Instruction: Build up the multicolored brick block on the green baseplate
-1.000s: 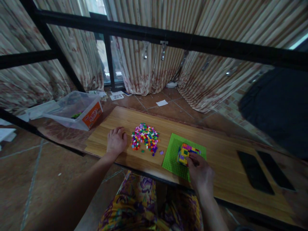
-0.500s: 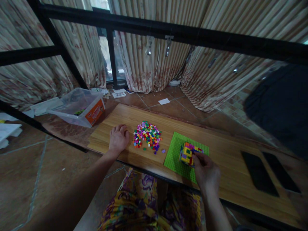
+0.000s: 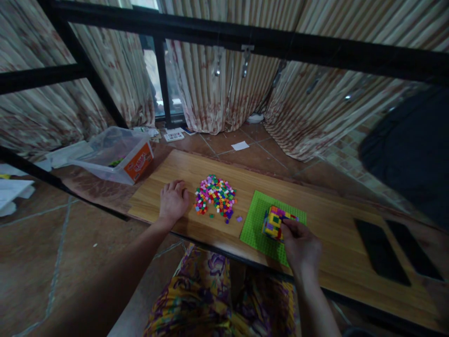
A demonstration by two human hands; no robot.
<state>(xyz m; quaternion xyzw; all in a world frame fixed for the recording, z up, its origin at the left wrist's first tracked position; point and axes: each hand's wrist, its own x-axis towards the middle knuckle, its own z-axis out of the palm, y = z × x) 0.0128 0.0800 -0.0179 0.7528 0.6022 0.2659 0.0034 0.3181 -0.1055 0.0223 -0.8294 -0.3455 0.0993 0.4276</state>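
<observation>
A pile of small coloured bricks (image 3: pixel 215 194) lies on the wooden board (image 3: pixel 329 224). To its right a green baseplate (image 3: pixel 257 220) carries a multicoloured brick block (image 3: pixel 274 221). My right hand (image 3: pixel 301 245) has its fingers closed on the right side of that block. My left hand (image 3: pixel 172 201) rests palm down on the board just left of the pile, fingers loosely curled, holding nothing that shows.
A clear plastic tub (image 3: pixel 115 157) with an orange label lies tilted at the back left. Two dark flat slabs (image 3: pixel 382 252) lie on the board's right end. Black metal bars (image 3: pixel 245 40) and curtains stand behind. Papers lie on the tiled floor.
My right hand has shifted from the block's near side to its right side and closed on it. The left hand stays put. The camera has tilted slightly.
</observation>
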